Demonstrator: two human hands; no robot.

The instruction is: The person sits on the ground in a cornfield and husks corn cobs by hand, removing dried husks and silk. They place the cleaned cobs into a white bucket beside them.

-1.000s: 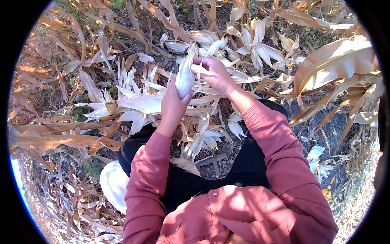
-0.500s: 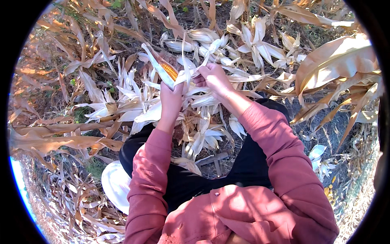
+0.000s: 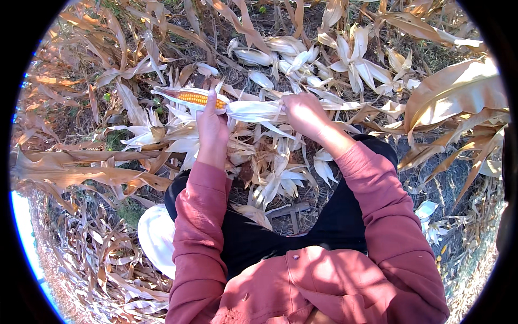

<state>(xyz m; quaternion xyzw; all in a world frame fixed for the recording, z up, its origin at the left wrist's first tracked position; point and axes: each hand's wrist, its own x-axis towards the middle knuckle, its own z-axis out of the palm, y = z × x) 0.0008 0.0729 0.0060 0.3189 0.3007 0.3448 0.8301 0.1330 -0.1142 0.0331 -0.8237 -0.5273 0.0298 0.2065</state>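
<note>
An ear of corn [image 3: 194, 98] lies nearly level in front of me, its orange-yellow kernels bared on the upper side while pale husk still wraps the far-left tip and the underside. My left hand [image 3: 212, 127] grips the ear near its base, thumb laid up across the kernels. To the right, a bunch of pale husk leaves [image 3: 253, 110] stretches from the ear's base to my right hand [image 3: 305, 113], whose fingers are closed on its end.
Empty husks [image 3: 280, 181] and dry corn leaves [image 3: 86, 175] cover the ground around my legs. A large dry leaf [image 3: 456, 92] arches at the right. Beside my left leg sits a white rounded object [image 3: 156, 237]. More husks [image 3: 356, 59] lie beyond my hands.
The ear has turned from slanting to nearly level. My right hand has moved right and slightly down, and the husk leaves now stretch between my hands.
</note>
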